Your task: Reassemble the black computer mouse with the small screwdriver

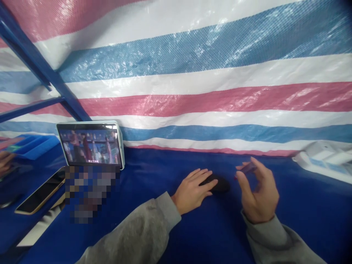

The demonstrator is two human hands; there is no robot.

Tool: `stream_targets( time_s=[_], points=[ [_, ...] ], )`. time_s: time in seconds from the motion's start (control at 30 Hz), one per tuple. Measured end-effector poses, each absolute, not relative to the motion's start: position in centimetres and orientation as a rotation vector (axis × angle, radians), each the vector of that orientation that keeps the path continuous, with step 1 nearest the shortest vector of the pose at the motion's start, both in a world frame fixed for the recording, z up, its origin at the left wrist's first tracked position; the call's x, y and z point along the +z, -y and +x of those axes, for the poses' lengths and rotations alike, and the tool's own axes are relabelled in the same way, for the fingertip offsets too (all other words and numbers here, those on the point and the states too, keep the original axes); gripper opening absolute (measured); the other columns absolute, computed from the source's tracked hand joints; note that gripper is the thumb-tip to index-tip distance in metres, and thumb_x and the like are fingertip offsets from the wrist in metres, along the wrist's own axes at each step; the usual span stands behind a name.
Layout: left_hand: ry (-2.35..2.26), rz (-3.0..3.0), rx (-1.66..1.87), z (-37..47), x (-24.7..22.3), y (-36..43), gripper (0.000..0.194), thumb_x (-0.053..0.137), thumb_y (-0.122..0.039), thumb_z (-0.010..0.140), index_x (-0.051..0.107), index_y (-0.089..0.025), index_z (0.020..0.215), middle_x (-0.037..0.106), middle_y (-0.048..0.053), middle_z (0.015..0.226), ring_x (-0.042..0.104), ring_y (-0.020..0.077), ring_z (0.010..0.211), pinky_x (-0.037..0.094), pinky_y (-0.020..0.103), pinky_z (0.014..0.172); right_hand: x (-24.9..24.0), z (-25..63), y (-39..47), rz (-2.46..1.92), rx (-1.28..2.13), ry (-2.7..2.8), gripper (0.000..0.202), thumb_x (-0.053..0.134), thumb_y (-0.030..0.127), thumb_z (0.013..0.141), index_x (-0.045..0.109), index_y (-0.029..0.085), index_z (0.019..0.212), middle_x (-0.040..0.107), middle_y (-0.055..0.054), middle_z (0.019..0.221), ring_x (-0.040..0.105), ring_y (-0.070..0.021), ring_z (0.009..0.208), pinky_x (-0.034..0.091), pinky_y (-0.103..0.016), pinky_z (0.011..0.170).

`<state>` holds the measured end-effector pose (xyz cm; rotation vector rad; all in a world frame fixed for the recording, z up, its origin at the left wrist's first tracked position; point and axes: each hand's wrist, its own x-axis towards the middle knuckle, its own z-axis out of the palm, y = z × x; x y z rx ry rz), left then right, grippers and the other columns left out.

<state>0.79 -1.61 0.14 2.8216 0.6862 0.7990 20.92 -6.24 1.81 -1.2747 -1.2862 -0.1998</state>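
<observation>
My left hand (195, 189) lies with its fingers stretched out over the near left part of a black, rounded object (221, 185) on the blue surface. That object resembles a computer mouse, but its kind is unclear. To the right, my right hand (260, 192) is raised a little above the surface. Between its thumb and forefinger it pinches a small, dark, thin piece (248, 168) with a reddish end. Blur hides what the piece is.
A phone or tablet (92, 146) playing a video leans upright at left. Near it lie another phone (41, 192) and a blue bin (37, 146). Another person's hand (6, 163) shows at the left edge. White items (327, 159) sit at right. Striped sheeting (192, 102) hangs behind.
</observation>
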Motion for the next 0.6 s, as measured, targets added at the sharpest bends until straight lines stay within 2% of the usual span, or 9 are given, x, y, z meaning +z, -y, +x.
stream_targets(
  time_s=[0.1,0.27,0.43,0.6],
  points=[
    [-0.682,2.821,0.816,0.77,0.10,1.61,0.035,0.050,-0.032,0.099,0.056,-0.021,0.132,0.052,0.010,0.143,0.045,0.0206,0.137,0.036,0.042,0.116,1.73,21.12,6.06,-1.286,-0.273,1.215,0.054,0.072,0.022,0.079,0.058,0.019,0.131,0.069,-0.008,0.095,0.066,-0.0216,0.080,0.054,-0.046,0.080],
    [-0.696,2.838,0.777,0.80,0.03,1.58,0.036,0.050,-0.032,0.099,0.055,-0.022,0.133,0.050,0.010,0.145,0.044,0.0207,0.138,0.035,0.043,0.117,1.84,20.88,6.68,-1.140,-0.146,1.430,0.054,0.060,0.015,0.087,0.050,0.022,0.139,0.068,-0.010,0.106,0.067,-0.0221,0.086,0.055,-0.046,0.079],
    [-0.677,2.838,0.783,0.77,0.14,1.56,0.037,0.049,-0.033,0.099,0.054,-0.021,0.134,0.051,0.011,0.144,0.044,0.0219,0.137,0.036,0.044,0.116,2.45,20.84,6.78,-1.210,-0.449,1.379,0.053,0.072,0.013,0.077,0.062,0.022,0.127,0.068,-0.008,0.094,0.065,-0.0244,0.091,0.054,-0.043,0.079],
    [-0.676,2.833,0.804,0.80,0.11,1.55,0.037,0.050,-0.031,0.099,0.055,-0.021,0.134,0.051,0.012,0.144,0.045,0.0218,0.137,0.036,0.044,0.116,2.65,20.62,6.81,-1.118,-0.320,1.457,0.059,0.057,0.006,0.085,0.050,0.023,0.141,0.069,-0.010,0.103,0.067,-0.0234,0.090,0.056,-0.044,0.079]
  ],
)
